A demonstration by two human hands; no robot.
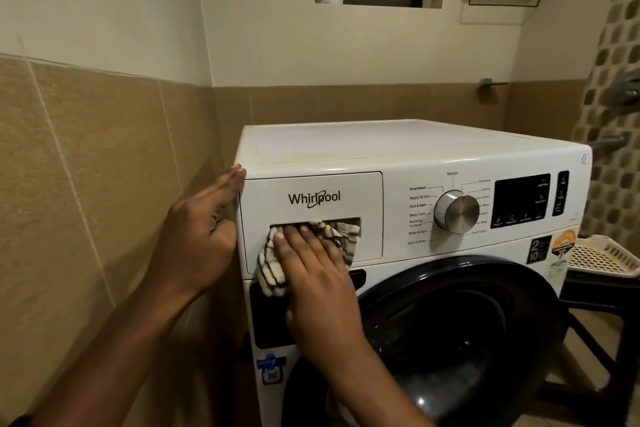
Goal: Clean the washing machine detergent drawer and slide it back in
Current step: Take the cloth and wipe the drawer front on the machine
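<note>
The white detergent drawer (313, 189) sits flush in the front of the washing machine (398, 146), at its upper left. My right hand (311, 270) presses a white cloth with dark stripes (341, 236) flat against the drawer's handle recess, fingers straight. The cloth hangs out below and to the right of my fingers. My left hand (201, 229) rests flat against the machine's left side, fingertips at its top corner.
A silver program dial (456, 211) and dark display (521, 199) sit to the right of the drawer. The round dark door (450, 329) is below. A tiled wall stands close on the left. A white plastic basket (604, 256) rests on a dark stand at the right.
</note>
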